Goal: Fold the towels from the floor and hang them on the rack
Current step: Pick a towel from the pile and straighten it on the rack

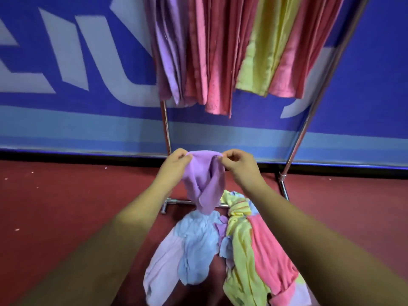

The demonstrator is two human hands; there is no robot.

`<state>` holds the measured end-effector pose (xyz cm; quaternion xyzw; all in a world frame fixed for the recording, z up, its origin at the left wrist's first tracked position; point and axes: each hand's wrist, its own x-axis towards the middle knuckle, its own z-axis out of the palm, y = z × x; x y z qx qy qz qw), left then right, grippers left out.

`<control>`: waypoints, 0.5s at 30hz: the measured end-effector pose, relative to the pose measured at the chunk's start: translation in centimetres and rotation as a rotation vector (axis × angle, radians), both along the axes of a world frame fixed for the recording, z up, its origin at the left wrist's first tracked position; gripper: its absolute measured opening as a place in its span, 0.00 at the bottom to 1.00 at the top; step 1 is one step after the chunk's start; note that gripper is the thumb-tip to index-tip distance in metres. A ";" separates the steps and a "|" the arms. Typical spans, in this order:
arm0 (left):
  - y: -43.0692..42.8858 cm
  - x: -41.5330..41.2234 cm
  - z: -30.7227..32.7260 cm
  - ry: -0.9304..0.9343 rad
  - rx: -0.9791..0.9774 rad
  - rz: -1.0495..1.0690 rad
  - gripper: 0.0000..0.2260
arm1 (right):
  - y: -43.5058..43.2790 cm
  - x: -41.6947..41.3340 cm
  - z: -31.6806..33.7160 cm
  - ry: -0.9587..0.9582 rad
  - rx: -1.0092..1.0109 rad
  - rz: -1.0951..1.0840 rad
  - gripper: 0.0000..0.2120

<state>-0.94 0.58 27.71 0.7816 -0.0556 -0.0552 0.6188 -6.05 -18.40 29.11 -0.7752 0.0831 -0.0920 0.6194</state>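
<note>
My left hand [174, 165] and right hand [239, 167] each pinch the top edge of the purple towel [205, 184], which hangs twisted below my fingers [223, 158]. Risk: its tail, touching the floor pile [240, 250] beneath, may drag and skew the fold.

A deep blue printed wall panel [379, 69] fills the background. Large pale grey block letter shapes [72, 51] are printed across the panel's left half, cropped at the top edge of the view. One further curved pale grey shape [293, 110] sits in the panel's lower right area. A light blue horizontal band [88, 132] runs along the panel's lower part. A narrow black base strip [77, 156] lies directly beneath the panel.
</note>
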 end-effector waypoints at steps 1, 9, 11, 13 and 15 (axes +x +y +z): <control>0.2 -0.8 1.7 -0.005 -0.060 0.000 0.07 | 0.1 -0.9 1.6 -0.035 0.025 -0.009 0.05; 2.5 -7.8 6.9 -0.034 -0.246 -0.107 0.05 | 1.6 -7.7 6.4 -0.142 0.057 0.040 0.06; 2.7 -8.7 6.8 -0.042 -0.162 -0.100 0.05 | 1.6 -8.4 6.0 -0.094 0.049 0.058 0.06; 2.5 -9.2 7.3 -0.046 -0.094 -0.103 0.06 | 1.2 -8.7 5.8 -0.045 0.072 0.055 0.07; 2.4 -9.7 7.7 -0.046 -0.078 -0.096 0.06 | 0.7 -8.9 5.7 -0.037 0.122 0.045 0.08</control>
